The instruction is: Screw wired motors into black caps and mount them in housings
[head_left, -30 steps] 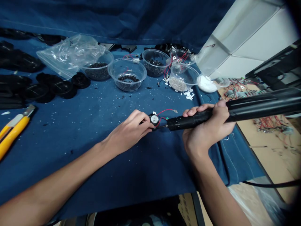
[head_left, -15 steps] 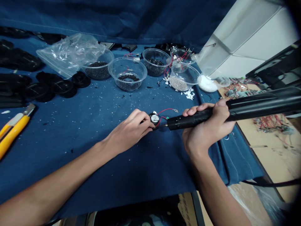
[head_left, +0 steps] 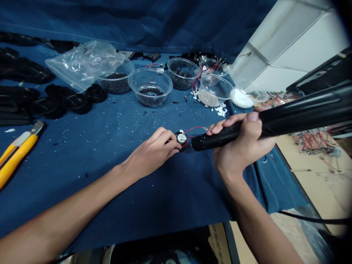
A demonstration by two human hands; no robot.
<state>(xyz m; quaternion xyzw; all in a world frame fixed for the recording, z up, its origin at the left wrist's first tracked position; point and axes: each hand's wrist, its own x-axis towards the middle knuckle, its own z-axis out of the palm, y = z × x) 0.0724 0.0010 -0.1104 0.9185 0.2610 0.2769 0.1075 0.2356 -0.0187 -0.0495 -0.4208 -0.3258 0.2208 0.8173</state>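
Observation:
My left hand (head_left: 150, 152) pinches a small round black part with a white centre (head_left: 181, 138) against the blue cloth (head_left: 115, 146); thin red wires (head_left: 195, 129) trail from the part. My right hand (head_left: 242, 146) is wrapped round a long black electric screwdriver (head_left: 275, 123), whose tip touches the right side of the part. A black cable (head_left: 308, 219) runs off to the right below my right forearm.
Several clear plastic bowls (head_left: 150, 86) of small black and grey pieces stand at the back, beside a clear plastic bag (head_left: 82, 64). Black round parts (head_left: 68, 102) lie at the left. A yellow utility knife (head_left: 16, 152) lies at the left edge. The table edge runs down the right.
The screwdriver's rear end has risen and its tip has pushed slightly closer to the part. My left hand has stayed in place on the part.

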